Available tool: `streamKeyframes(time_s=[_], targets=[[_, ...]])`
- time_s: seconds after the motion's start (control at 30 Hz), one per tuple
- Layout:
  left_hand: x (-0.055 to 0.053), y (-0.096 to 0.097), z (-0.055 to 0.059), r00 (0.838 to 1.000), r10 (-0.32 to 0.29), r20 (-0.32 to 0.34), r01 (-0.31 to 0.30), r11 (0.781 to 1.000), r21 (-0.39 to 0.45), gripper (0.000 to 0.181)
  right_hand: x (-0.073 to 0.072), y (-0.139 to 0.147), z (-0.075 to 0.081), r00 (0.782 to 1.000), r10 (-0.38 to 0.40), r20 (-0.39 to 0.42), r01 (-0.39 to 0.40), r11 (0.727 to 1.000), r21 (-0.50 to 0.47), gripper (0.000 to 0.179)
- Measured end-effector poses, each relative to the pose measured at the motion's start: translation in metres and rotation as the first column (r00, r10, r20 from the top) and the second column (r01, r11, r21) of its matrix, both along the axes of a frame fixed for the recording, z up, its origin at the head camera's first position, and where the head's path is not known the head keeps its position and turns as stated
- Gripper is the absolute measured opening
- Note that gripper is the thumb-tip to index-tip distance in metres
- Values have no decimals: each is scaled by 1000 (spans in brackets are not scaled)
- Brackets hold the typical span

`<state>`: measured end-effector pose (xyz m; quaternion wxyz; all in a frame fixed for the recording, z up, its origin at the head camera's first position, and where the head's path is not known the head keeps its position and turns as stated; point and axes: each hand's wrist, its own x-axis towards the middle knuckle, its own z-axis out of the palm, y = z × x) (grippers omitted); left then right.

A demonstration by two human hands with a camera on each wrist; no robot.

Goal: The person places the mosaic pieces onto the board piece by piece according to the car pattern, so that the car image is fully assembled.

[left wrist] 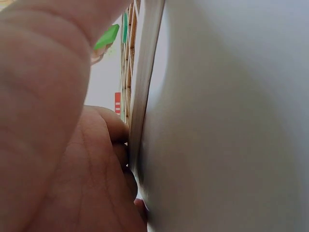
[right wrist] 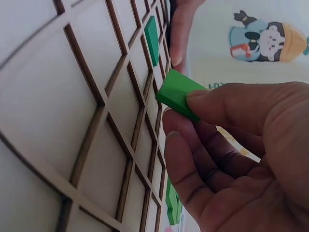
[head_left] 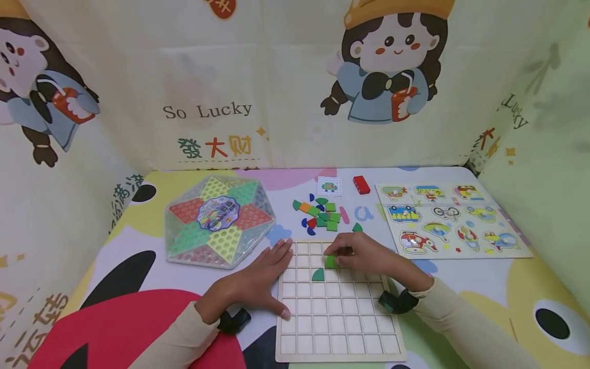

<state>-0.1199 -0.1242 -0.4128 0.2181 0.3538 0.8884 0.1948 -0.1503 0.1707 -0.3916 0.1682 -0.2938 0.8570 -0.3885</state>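
Observation:
My right hand (head_left: 361,252) pinches a bright green square tile (right wrist: 181,93) between thumb and fingers, close over the wooden grid board (head_left: 341,356). One dark green quarter-round piece (head_left: 318,275) lies in a cell of the board, just left of and below the held tile. Along the board's left edge rests my left hand (head_left: 258,282), fingers straight and thumb spread toward the frame. In the left wrist view its palm and fingers lie against the board's side rim (left wrist: 146,72).
Behind the board lies a heap of small coloured pieces (head_left: 321,215). Beyond it are a pattern card (head_left: 329,186) and a red block (head_left: 361,185). A hexagonal checkers board (head_left: 220,221) sits left, a vehicle picture puzzle (head_left: 454,220) right.

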Motion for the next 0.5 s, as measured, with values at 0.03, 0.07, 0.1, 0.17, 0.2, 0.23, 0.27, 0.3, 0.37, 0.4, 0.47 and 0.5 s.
streamKeyframes(time_s=[0.03,0.07,0.1,0.17,0.2,0.23,0.27,0.3,0.37,0.4,0.47,0.5], targets=[[0,0,0,1000,0,-1,0,1000,-5,125,1,0,-1,1000,-4,-1,4,1000,-2,23],[-1,1,0,1000,1,-1,-1,1000,-8,125,2,0,-1,1000,-4,-8,3,1000,-4,23],[-1,1,0,1000,1,-2,-1,1000,-12,125,2,-1,-2,1000,-1,-10,0,1000,-8,23],[-1,1,0,1000,2,-3,-2,1000,-19,125,4,-1,-2,1000,13,-17,-13,1000,-13,22],[-1,1,0,1000,3,-1,-3,1000,-21,125,5,-2,-3,1000,18,-14,-18,1000,-14,22],[0,1,0,1000,5,2,-5,1000,-23,125,6,-2,-3,1000,23,-13,-23,1000,-10,22],[0,1,0,1000,7,4,-6,1000,-22,125,6,-2,-3,999,30,-11,-30,999,-12,22],[0,1,0,1000,7,5,-6,1000,-22,125,7,-3,-4,999,33,-4,-33,999,-13,22],[0,1,0,1000,7,7,-7,1000,-21,125,8,-3,-4,999,33,1,-33,999,-7,22],[0,1,0,1000,7,7,-6,1000,-18,124,9,-2,-5,999,38,1,-38,999,-10,22],[0,1,1,1000,5,3,-5,1000,-13,124,10,-2,-6,999,44,5,-44,999,-10,21],[0,1,1,1000,3,2,-3,1000,-11,124,10,-2,-6,999,46,7,-46,999,-5,21]])
